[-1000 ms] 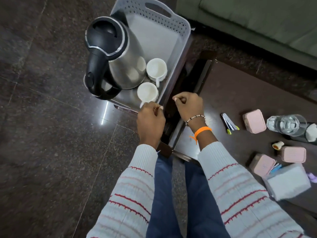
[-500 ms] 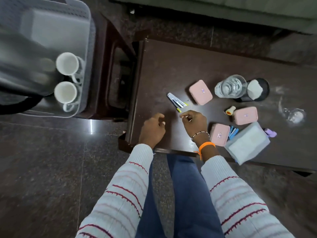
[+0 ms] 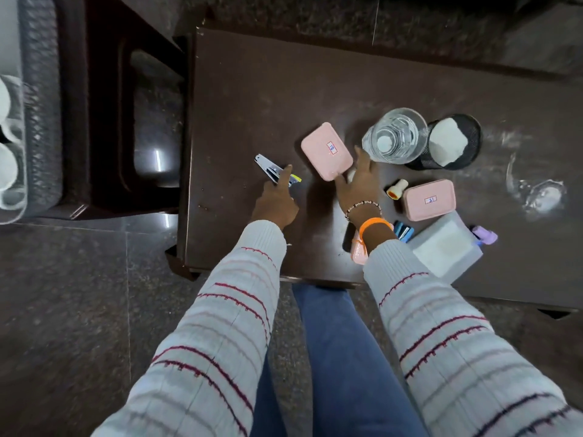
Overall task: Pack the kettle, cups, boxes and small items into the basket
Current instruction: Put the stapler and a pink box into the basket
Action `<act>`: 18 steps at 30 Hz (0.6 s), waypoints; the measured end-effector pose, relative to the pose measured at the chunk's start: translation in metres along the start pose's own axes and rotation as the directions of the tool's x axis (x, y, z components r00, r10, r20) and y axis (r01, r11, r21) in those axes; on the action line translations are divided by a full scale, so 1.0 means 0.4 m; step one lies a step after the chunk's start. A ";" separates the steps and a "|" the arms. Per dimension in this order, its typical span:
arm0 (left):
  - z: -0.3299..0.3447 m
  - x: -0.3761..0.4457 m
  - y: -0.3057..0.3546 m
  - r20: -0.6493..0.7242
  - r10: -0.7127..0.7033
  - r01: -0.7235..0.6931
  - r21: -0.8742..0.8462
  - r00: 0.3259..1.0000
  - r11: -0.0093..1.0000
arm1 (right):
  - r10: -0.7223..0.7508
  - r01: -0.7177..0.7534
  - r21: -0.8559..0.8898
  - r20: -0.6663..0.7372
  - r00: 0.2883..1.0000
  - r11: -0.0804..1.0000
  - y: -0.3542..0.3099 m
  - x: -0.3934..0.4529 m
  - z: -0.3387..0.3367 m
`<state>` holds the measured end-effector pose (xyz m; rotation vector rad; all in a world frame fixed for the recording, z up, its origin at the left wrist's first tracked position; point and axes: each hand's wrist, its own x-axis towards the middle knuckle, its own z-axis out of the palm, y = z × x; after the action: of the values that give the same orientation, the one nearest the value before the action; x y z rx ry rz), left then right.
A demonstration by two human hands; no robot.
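Observation:
On the dark table (image 3: 252, 89) my left hand (image 3: 276, 201) reaches the silver stapler (image 3: 268, 167), its fingertips on the stapler's near end. My right hand (image 3: 359, 184) lies open with its fingers spread at the near edge of a pink box (image 3: 326, 150). A second pink box (image 3: 429, 199) sits to the right, and a third pink box (image 3: 359, 252) is mostly hidden under my right wrist. The grey basket (image 3: 41, 121) shows at the far left with two white cups (image 3: 6, 165) inside. The kettle is out of view.
A clear glass jar (image 3: 392, 135), a black mesh cup (image 3: 454, 141) and a small glass (image 3: 542, 193) stand at the back right. A small cream stamp (image 3: 397, 187), blue clips (image 3: 403, 231), a white pack (image 3: 444, 244) and a purple item (image 3: 484, 235) lie nearby. A dark stool (image 3: 104, 105) carries the basket.
The view swung from the basket to the table. Both hands left the basket's edge and moved out over the table, the left to the stapler, the right to the pink box.

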<state>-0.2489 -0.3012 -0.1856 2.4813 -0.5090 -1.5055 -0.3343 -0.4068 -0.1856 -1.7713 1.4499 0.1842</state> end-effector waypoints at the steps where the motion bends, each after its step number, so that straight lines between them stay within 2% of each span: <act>1: 0.003 0.006 0.000 -0.022 -0.004 0.004 0.004 1.000 1.000 | -0.003 0.003 -0.004 0.005 1.000 1.000 -0.002 0.009 0.005; 6: 0.029 0.011 -0.015 -0.149 -0.006 0.015 0.060 0.989 0.998 | 0.099 -0.098 0.026 -0.024 0.995 0.995 0.007 0.030 0.035; 11: 0.051 0.001 -0.054 -0.257 0.050 0.002 0.196 0.965 0.981 | 0.193 -0.187 0.238 -0.001 0.981 0.953 0.013 0.014 0.052; 18: 0.015 -0.057 -0.108 -0.314 0.095 -0.083 0.050 0.945 0.995 | 0.187 -0.172 0.366 -0.005 0.982 0.914 -0.011 -0.056 0.066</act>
<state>-0.2557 -0.2527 -0.1842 2.6178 -0.5834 -1.0438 -0.3279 -0.3725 -0.1876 -1.3481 1.5625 -0.0281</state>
